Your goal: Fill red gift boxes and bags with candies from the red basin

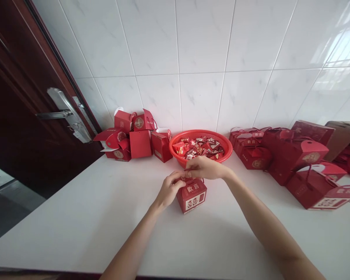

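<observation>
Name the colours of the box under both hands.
The box is red, with red characters on white; head view shows it best.

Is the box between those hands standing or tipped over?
Upright: the red box sits flat on the white table, fingers at its top.

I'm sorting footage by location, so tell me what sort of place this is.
Probably a room in a home, perhaps a kitchen: a white table against a tiled wall, with a dark door on the left.
</observation>
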Demonstrator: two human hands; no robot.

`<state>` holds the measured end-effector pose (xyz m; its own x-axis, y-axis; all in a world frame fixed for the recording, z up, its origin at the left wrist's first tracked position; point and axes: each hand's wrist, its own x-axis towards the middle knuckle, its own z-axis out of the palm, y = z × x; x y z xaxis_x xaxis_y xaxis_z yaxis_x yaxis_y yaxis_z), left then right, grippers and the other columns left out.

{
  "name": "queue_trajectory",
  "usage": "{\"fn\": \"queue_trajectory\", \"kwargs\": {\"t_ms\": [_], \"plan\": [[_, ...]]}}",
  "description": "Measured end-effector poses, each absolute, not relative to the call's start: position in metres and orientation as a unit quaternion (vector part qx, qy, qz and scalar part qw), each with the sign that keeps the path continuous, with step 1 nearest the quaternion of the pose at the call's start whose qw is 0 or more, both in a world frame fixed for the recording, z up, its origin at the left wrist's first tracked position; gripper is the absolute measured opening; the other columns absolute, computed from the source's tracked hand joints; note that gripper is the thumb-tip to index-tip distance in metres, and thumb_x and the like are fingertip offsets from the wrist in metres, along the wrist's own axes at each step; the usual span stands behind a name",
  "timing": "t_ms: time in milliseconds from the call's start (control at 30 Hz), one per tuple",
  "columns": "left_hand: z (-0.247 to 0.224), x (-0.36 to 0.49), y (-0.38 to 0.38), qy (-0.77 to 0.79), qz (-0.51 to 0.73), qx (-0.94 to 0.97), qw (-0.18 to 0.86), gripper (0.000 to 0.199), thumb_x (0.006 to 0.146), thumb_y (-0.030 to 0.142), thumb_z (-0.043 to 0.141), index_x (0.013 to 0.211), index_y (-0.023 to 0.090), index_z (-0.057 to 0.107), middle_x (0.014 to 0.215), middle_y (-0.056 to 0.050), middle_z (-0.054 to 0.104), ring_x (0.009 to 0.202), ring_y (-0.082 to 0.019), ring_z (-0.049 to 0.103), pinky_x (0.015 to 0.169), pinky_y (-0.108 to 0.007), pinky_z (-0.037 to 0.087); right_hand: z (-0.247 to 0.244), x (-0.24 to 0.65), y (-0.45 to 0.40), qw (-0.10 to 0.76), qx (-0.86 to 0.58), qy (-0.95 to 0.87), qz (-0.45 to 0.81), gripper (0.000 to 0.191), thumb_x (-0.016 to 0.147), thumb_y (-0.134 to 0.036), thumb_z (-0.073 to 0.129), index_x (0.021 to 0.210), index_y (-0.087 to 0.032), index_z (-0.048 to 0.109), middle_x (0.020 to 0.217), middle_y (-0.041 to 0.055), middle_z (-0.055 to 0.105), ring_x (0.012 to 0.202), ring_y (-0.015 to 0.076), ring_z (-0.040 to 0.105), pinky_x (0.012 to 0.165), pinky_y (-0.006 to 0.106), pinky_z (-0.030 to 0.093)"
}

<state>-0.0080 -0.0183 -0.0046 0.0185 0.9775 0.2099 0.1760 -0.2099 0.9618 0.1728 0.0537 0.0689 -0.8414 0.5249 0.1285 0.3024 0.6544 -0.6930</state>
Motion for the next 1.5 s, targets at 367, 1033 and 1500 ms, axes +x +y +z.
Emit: {"fn": "queue_trajectory", "kwargs": {"t_ms": [367,1033,1500], "plan": [[-0.016,0.010,-0.027,0.494,0.504,0.627,0.330,0.027,0.080,0.037,0.072,0.103,0.025,0.077,0.118,-0.008,0.067,0.113,-0.026,0.065,0.099,-0.038,0.051,0.052,0.211,0.025,0.301,-0.364,-0.832,0.291,0.026,0.087,-0.029,0.058,0.110,-0.021,0.050,0.062,-0.0091,0.046,0.057,0.0121,0.044,0.056,0.024,0.035],[-0.022,0.028,-0.039,0.425,0.461,0.696,0.349,0.041,0.095,0.044,0.054,0.131,0.028,0.067,0.142,-0.008,0.055,0.137,-0.028,0.049,0.115,-0.042,0.042,0.010,0.217,-0.020,0.288,-0.433,-0.842,0.141,0.049,0.081,-0.037,0.075,0.128,-0.024,0.065,0.124,0.0124,0.065,0.107,0.0285,0.063,0.092,0.044,0.050],[-0.021,0.029,-0.045,0.462,0.411,0.721,0.311,0.037,0.095,0.047,0.052,0.119,0.028,0.071,0.144,-0.010,0.051,0.119,-0.027,0.060,0.106,-0.046,0.049,0.021,0.354,0.045,0.253,-0.807,-0.530,-0.062,0.059,0.080,-0.052,0.064,0.127,-0.015,0.064,0.117,0.0211,0.063,0.109,0.0385,0.056,0.088,0.048,0.043]]}}
